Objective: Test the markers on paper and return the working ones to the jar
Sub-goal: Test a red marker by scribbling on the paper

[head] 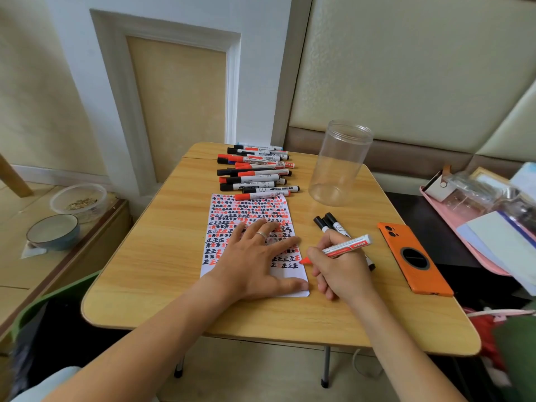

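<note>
Pressing flat with fingers spread, the left hand (255, 253) pins the paper (249, 216), already crowded with red and black marks, to the wooden surface (162, 233). The right hand (339, 268) grips a red marker (345, 247), its tip touching the sheet's near right edge, with two black-capped markers (329, 223) lying just behind it. Farther off lie a row of markers (255, 172) and, to the right, the clear jar (339, 163); an orange phone (413, 258) rests at right.

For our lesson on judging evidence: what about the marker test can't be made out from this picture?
- Head view: the red marker's tip contact with the paper, hidden by the right hand.
- Marks under the left hand.
- Labels on the marker pile, too small.
- Two black markers' lower ends, behind the right hand.
</note>
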`<action>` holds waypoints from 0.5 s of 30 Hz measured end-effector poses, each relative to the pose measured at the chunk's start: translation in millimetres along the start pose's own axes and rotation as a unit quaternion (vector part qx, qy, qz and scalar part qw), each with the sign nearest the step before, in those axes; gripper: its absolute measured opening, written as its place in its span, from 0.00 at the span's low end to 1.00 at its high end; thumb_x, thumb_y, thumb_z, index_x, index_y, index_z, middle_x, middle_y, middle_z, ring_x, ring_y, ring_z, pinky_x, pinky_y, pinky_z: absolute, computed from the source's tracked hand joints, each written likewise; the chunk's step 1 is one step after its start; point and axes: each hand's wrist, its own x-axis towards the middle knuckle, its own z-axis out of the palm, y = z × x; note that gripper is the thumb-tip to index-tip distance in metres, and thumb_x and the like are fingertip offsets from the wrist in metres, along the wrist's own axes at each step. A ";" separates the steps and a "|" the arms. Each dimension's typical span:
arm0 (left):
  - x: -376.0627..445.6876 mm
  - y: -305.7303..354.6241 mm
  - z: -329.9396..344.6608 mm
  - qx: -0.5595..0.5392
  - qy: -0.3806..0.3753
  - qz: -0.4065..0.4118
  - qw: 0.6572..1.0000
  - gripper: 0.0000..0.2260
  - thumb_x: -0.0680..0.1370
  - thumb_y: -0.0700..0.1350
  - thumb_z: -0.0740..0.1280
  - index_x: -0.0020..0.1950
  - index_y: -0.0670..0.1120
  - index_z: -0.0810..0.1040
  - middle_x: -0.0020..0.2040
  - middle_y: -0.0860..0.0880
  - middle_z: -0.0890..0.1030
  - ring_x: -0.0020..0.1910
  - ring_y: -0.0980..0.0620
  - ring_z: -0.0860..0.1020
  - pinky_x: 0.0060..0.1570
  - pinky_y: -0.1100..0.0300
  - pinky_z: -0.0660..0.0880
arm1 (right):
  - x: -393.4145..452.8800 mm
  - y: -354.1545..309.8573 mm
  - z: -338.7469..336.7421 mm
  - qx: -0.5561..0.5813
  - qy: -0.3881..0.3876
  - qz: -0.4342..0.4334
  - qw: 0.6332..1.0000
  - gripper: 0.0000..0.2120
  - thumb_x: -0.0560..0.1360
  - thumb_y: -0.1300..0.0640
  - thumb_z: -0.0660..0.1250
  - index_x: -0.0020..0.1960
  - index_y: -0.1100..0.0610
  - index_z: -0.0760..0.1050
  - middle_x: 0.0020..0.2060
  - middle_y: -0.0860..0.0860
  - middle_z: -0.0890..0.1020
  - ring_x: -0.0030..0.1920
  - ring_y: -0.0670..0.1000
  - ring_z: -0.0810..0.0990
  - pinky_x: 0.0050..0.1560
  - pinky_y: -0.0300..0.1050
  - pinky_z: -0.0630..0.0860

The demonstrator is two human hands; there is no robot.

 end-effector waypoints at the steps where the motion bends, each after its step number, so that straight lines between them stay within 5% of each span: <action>1: 0.3 0.3 0.0 -0.001 0.000 -0.002 1.000 0.46 0.63 0.84 0.43 0.80 0.69 0.52 0.83 0.53 0.53 0.82 0.50 0.45 0.79 0.40 0.41 | -0.1 -0.1 0.2 0.000 0.001 0.002 1.000 0.09 0.77 0.60 0.70 0.41 0.57 0.72 0.26 0.55 0.79 0.21 0.54 0.73 0.20 0.39 0.66; 15: 0.6 0.4 0.8 0.003 -0.001 -0.001 1.000 0.46 0.64 0.84 0.44 0.80 0.68 0.52 0.83 0.53 0.53 0.82 0.49 0.46 0.79 0.40 0.41 | -1.3 -3.5 0.5 -0.012 0.009 0.020 1.000 0.08 0.76 0.60 0.70 0.42 0.58 0.72 0.26 0.55 0.79 0.21 0.54 0.73 0.20 0.40 0.66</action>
